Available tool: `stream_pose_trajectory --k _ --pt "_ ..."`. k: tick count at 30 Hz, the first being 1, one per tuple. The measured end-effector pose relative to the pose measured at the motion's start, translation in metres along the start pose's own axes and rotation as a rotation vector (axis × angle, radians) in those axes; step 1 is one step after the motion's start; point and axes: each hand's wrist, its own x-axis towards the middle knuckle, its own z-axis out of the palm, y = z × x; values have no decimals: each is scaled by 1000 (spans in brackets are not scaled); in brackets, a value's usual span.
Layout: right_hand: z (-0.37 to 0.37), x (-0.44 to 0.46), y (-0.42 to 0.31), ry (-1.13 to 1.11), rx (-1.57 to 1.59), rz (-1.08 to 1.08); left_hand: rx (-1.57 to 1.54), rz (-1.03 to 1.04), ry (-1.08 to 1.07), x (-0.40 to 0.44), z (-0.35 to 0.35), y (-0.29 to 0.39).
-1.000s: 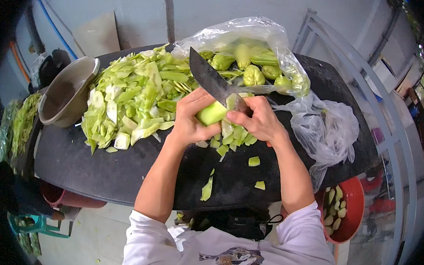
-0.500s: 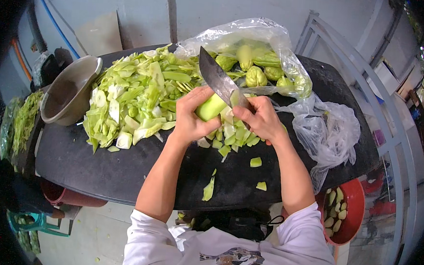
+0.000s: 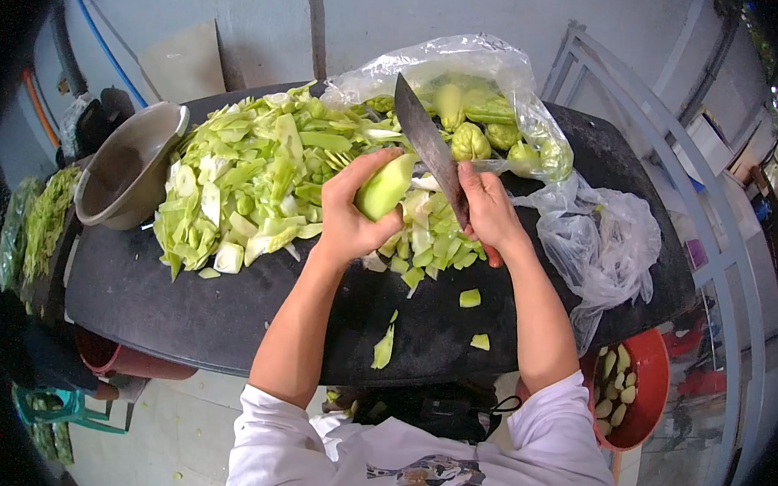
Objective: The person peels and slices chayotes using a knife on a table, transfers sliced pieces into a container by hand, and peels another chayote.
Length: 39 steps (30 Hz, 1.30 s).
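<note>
My left hand (image 3: 354, 205) is wrapped round a peeled chayote (image 3: 385, 188), pale green and smooth, above the middle of the table. In my right hand (image 3: 494, 207) is a large knife (image 3: 432, 143) with a broad dark blade pointing up and away to the left; a bit of its red handle shows below the fist. The blade stands just right of the chayote, apart from it. Beneath the hands lies a pile of cut green pieces (image 3: 442, 242). To the left spreads a big heap of peelings (image 3: 260, 168).
Whole chayotes (image 3: 471, 142) sit in a clear plastic bag (image 3: 391, 69) at the back. A crumpled bag (image 3: 598, 242) lies on the right of the black table (image 3: 180, 310). A grey basin (image 3: 131, 169) leans at the left. A red bucket (image 3: 656, 384) holds peeled pieces below.
The knife has moved right, off the chayote, and its blade now stands steeper. The chayote has turned slightly in my left hand, showing more of its cut surface.
</note>
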Motion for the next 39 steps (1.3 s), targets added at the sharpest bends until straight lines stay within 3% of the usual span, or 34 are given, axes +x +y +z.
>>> stream_pose_trajectory --k 4,6,7,9,11,13,18,21,23,25,33,35,39 --pt "0 2 4 6 21 -44 -72 -138 -60 -3 -2 1" --pt "-1 3 6 -9 26 -52 -351 -395 11 -5 2 1" --pt "-1 4 7 -33 43 -48 -351 -395 12 -3 0 0" --pt "-1 5 7 -58 60 -44 -905 -642 22 2 -4 -4" --pt "2 5 8 -21 48 -47 -960 -683 25 1 -7 -5" --pt "4 4 5 -9 53 -40 -1228 -906 152 -1 -10 -8" --pt "6 6 8 -4 83 -4 -1341 -918 158 -3 -15 -18" --pt "7 7 8 -19 85 -4 -1407 -976 244 -1 -13 -19" --pt "9 5 5 9 44 -13 -1256 -1045 431 2 -7 -20" --pt "9 5 5 -2 48 -17 -1268 -1057 455 2 -6 -19" --pt "8 6 9 -23 79 -15 -1538 -1043 191 -8 -13 -30" --pt "9 5 9 -20 74 -28 -1681 -884 14 -14 -11 -35" --pt "9 5 7 -22 85 -16 -1748 -849 -45 -21 -7 -45"
